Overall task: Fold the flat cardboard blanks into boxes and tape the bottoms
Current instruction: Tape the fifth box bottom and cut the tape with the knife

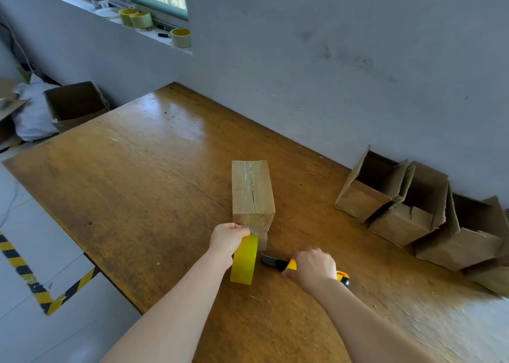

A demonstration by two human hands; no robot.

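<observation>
A folded cardboard box [252, 190] stands bottom-up in the middle of the wooden table [143, 186], with clear tape running along its centre seam. My left hand [228, 238] holds a yellow tape roll [244, 259] against the box's near side, the tape still joined to the box. My right hand [314, 267] grips a yellow and black utility knife [278, 263] lying low over the table, its tip pointing toward the tape roll.
Three finished open boxes [407, 205] stand in a row against the grey wall at the right. Several tape rolls [180, 37] sit on the window sill. An open carton [75, 105] and a white bag stand beyond the table's far left corner.
</observation>
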